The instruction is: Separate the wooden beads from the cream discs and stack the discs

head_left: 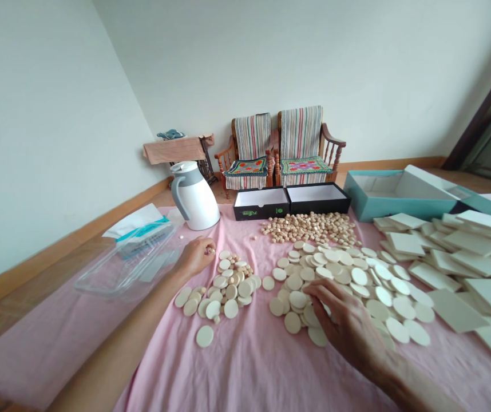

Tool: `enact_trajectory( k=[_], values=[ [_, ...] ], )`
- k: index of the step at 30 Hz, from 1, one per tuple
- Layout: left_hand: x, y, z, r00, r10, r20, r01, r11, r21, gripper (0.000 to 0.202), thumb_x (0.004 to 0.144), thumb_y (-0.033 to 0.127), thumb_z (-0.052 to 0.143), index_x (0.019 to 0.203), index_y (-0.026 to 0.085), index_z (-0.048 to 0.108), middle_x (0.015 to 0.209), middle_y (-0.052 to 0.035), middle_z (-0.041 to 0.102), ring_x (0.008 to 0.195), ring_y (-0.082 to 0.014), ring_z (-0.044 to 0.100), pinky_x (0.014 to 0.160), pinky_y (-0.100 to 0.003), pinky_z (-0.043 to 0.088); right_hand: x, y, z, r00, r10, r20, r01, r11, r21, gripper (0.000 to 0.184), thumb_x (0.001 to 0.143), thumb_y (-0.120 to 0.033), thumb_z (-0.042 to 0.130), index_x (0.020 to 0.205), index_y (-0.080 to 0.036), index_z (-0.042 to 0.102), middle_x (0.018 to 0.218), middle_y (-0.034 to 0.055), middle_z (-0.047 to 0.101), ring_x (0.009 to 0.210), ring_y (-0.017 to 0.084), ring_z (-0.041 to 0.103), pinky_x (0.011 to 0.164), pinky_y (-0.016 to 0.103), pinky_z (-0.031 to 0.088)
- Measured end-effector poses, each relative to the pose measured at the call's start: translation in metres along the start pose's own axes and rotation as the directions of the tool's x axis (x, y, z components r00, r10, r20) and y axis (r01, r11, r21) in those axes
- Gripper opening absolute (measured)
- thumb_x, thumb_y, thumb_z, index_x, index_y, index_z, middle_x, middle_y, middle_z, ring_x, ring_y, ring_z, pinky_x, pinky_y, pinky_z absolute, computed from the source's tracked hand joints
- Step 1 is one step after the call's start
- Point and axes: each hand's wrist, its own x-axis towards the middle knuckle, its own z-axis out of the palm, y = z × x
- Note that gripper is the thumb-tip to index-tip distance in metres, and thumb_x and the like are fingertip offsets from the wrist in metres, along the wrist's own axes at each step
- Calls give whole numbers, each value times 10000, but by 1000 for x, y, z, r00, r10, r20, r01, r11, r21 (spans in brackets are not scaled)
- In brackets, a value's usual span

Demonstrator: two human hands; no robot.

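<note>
Black boxes (pixel 318 207) open — right hand (pixel 342 323) on discs (pixel 359 276).

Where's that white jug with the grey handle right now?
In the head view, the white jug stands on the far left of the pink cloth, just beyond the left hand, between the clear plastic tub and the black boxes.

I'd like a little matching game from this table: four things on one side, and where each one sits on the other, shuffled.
1 left hand
2 right hand
3 white jug
4 square tiles

A heaped at the far right of the pink cloth
B spread on the larger pile of discs
C upright at the back, left of the black boxes
D by the smaller pile of discs

Pairs: 1-D, 2-B, 3-C, 4-A
</note>
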Motion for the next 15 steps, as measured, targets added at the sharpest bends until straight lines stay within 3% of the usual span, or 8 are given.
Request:
enact_trajectory(
  k=[3, 7, 10, 13, 15],
  values=[
    [19, 13, 4, 1000, 4, -8, -5, 995, -104, 139, 677, 158, 552, 759, 155, 665, 731, -23, 656, 632, -134, 598, 627, -221, 458, 0, -1, 1, 1000, -2, 10, 2, 1000, 5, 224, 889, -143, 395, 1017, -218, 564, 998, 57, 591, 887, 151, 590, 766, 274, 488],
    [57, 45, 30, 996, 78, 39, -71, 983, -167, 108, 642, 138, 597, 711, 161, 677, 667, -3, 672, 626, -131, 617, 605, -197, 470, 0, 0, 1, 999, 18, 27, -18, 1000, 18, 228, 893, -142, 388, 1005, -220, 570, 990, 56, 589, 881, 150, 589, 768, 281, 488],
    [81, 67, 47, 997, 71, -17, -73, 980, -184, 178, 683, 148, 593, 836, 154, 684, 805, -35, 699, 670, -130, 634, 641, -203, 492, 0, 0, -1, 999, 32, 41, -34, 999, 30, 246, 894, -139, 386, 1032, -228, 569, 987, 48, 589, 874, 143, 590, 779, 283, 488],
    [89, 73, 46, 996, 41, -74, -54, 982, -182, 257, 758, 174, 540, 989, 153, 651, 1020, -74, 673, 738, -122, 644, 709, -214, 505, 1, 1, -3, 998, 47, 44, -49, 998, 29, 249, 895, -144, 389, 1037, -234, 571, 985, 43, 588, 868, 141, 590, 777, 283, 488],
    [82, 64, 36, 997, 35, -64, -45, 985, -165, 257, 771, 177, 519, 993, 160, 647, 1025, -68, 672, 754, -125, 644, 725, -219, 503, 1, 1, -3, 998, 48, 42, -49, 998, 26, 241, 895, -147, 389, 1029, -233, 570, 985, 43, 587, 872, 142, 588, 771, 281, 488]
  ],
)
